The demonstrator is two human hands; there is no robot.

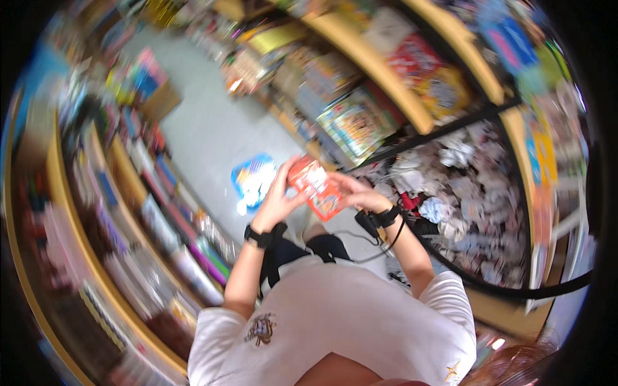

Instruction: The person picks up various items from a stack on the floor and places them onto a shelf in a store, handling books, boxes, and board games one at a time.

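Note:
A small red and orange box (316,187), with printing on its face, is held in front of my body between both hands. My left hand (285,193) grips its left side, with the thumb across the front. On the other side, my right hand (357,192) holds the right edge with thumb and fingers. Each wrist wears a black strap, and a cable runs from the right one. Beyond the box, a blue shiny package (253,178) lies on the grey floor, partly behind my left hand.
Shelves (140,202) packed with upright goods line the left. On the right stand wooden shelves (367,58) with boxed goods and a black-framed bin (463,193) of crumpled, pale items. An open cardboard box (161,101) stands on the floor farther off. Much of the view is blurred.

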